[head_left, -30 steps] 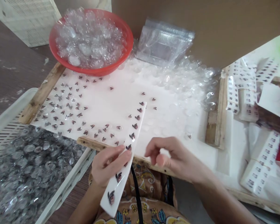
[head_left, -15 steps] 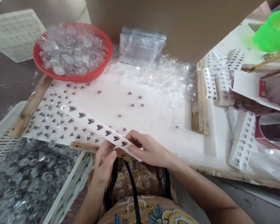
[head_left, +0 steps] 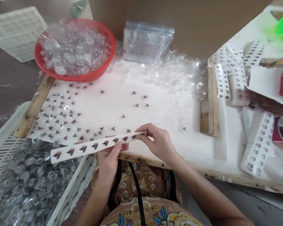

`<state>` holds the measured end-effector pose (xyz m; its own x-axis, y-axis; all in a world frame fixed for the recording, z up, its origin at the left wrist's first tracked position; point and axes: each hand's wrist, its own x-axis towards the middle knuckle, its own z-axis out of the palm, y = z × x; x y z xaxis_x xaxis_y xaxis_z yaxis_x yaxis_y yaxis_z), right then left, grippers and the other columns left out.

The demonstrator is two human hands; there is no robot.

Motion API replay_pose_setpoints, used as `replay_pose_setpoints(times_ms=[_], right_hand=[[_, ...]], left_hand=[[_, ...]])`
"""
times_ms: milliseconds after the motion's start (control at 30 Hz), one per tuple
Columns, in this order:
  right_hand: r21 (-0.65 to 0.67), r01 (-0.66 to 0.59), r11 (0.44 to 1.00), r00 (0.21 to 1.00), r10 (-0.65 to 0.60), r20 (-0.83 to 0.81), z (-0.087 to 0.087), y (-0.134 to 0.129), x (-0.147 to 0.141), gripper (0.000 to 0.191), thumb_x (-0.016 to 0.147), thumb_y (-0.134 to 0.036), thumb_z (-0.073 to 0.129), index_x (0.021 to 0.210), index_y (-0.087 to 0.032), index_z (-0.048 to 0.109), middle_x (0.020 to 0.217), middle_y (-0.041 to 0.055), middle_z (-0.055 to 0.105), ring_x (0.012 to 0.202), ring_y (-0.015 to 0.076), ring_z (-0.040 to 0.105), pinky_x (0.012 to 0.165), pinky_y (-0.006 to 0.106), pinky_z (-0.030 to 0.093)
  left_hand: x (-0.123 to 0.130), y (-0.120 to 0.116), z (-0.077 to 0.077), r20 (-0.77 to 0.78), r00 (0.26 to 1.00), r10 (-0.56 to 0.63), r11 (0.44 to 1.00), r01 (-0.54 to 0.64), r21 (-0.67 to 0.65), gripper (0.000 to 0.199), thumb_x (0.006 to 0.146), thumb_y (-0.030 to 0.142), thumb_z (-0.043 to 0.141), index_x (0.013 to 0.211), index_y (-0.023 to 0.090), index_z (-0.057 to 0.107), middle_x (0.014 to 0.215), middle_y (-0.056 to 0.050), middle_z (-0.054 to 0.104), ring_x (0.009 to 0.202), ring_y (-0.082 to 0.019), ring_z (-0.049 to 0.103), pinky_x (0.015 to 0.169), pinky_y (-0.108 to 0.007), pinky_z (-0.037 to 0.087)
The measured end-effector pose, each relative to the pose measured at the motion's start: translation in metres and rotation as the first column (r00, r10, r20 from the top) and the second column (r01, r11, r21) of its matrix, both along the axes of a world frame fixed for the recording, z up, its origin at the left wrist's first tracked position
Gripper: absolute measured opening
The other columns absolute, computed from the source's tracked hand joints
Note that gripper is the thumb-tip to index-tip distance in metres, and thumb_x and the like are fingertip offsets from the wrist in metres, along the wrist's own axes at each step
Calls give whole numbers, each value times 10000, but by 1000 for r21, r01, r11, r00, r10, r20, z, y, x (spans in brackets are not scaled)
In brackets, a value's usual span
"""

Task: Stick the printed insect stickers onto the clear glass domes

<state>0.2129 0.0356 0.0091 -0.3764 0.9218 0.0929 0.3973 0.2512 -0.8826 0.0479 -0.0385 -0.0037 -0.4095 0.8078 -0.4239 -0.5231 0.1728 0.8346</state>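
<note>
A white strip of stickers point(head_left: 88, 147), printed with a row of small dark turtle-like pictures, stretches across both hands above the table's front edge. My left hand point(head_left: 111, 155) pinches it near its middle, thumb on top and fingers beneath. At the strip's right end, my right hand point(head_left: 155, 138) closes thumb and fingertips on it. Behind the hands, clear discs with the same dark picture point(head_left: 123, 116) lie on the white tabletop point(head_left: 101, 108). Many more of them crowd the left side. Plain clear discs point(head_left: 165, 73) are spread toward the back right.
A red basin point(head_left: 103, 70) heaped with clear pieces stands at back left, beside clear plastic packs point(head_left: 147, 42). Below left is a white crate point(head_left: 68, 185) full of clear discs. Wooden strips point(head_left: 213, 97) edge the work surface. Bundled sticker strips point(head_left: 256, 144) lie at right.
The sticker strip has swung from slanting away across the table to lying nearly level, its free end now at lower left. My left thumb has come onto it; my right hand has shifted slightly right.
</note>
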Motion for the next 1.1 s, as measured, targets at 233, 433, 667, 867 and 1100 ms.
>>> replay_pose_setpoints(times_ms=[233,433,667,867,1100], right_hand=[[290,1,957,999,-16,49,-6,-1,-1,111,948,-147,578,963,-232,649,1005,52,740,905,155,714,727,263,578],[301,154,941,984,-175,44,4,20,19,100,892,-181,625,808,-229,653,924,54,697,852,169,668,710,297,551],[-217,133,967,981,-98,165,-14,58,31,104,821,-293,631,771,-202,627,653,-7,621,564,112,510,534,257,401],[-184,113,976,957,-57,285,-24,69,18,74,787,-263,602,746,-204,621,663,0,627,580,121,512,577,269,403],[-20,54,998,868,-37,494,-25,61,8,115,836,-153,536,813,-193,641,854,55,655,640,136,529,632,277,386]], left_hand=[[2,2,4,-43,999,18,999,-19,-30,373,725,332,845,1039,159,741,738,-30,772,608,-157,734,623,-250,628],[-2,-5,0,-138,989,50,998,-53,-20,306,756,311,827,1019,175,748,812,-21,776,615,-147,733,634,-254,629],[-15,-29,-7,-226,965,-134,991,123,-61,296,777,325,805,1020,161,760,763,-42,773,653,-187,742,651,-277,627],[-14,-32,-6,-246,958,-150,988,133,-85,316,767,361,806,1006,160,759,795,-49,775,626,-184,732,636,-286,629],[-16,-30,-4,-232,957,-173,985,161,-68,320,759,373,809,985,153,756,735,-47,759,600,-179,722,603,-276,630]])
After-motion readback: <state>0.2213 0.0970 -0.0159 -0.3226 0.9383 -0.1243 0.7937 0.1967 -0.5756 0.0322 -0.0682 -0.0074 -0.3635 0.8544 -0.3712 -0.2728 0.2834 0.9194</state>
